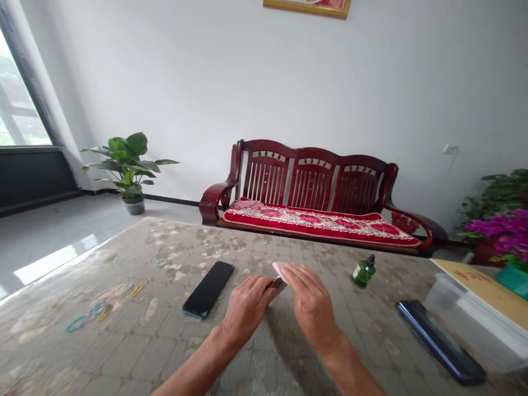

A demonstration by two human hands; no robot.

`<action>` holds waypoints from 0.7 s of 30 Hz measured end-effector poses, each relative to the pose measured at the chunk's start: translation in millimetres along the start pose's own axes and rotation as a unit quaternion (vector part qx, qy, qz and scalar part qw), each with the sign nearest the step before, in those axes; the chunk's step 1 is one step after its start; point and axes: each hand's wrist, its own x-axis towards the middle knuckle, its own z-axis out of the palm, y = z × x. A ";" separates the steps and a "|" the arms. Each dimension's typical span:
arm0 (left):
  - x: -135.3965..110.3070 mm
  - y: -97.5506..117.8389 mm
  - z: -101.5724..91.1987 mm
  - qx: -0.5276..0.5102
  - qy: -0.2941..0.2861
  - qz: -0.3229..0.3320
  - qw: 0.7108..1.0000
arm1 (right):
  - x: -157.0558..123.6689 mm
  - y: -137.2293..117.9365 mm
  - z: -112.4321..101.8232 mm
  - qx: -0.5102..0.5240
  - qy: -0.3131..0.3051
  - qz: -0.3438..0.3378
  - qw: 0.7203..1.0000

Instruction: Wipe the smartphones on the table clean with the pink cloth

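Observation:
Over the middle of the table, my left hand (pixel 246 301) is closed around a thin, flat phone-like slab (pixel 277 288), tilted and seen nearly edge-on. My right hand (pixel 310 294) has its fingers together over a pale pink cloth (pixel 279 270), pressed on the slab's upper end; most of the cloth is hidden under the fingers. A black phone (pixel 208 289) lies face up left of my left hand. Right of my right hand stands a small green bottle (pixel 363 272) with a black cap.
Several coloured rubber bands (pixel 95 312) lie on the patterned tablecloth (pixel 148 352) at left. Another dark phone (pixel 440 342) rests at right beside a clear box (pixel 466 319) with a tan cover. A red wooden bench (pixel 307 170) stands beyond the table, a potted plant (pixel 134 165) farther left.

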 end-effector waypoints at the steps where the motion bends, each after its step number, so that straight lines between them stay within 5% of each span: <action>1: -0.2 0.4 0.2 -0.003 0.003 0.000 1.000 | 1.2 -4.1 0.0 -0.002 0.000 -0.006 1.000; 10: 0.3 -3.3 1.1 -0.007 0.005 -0.044 0.999 | -10.2 23.4 7.5 -0.054 0.012 0.039 0.998; 17: -0.6 -0.2 -0.3 -0.017 -0.007 -0.053 0.998 | -0.1 -3.9 1.8 -0.019 -0.007 0.010 1.000; 21: -1.3 0.3 -1.7 -0.028 0.002 -0.060 0.998 | -3.2 4.7 2.2 -0.016 -0.002 0.033 0.999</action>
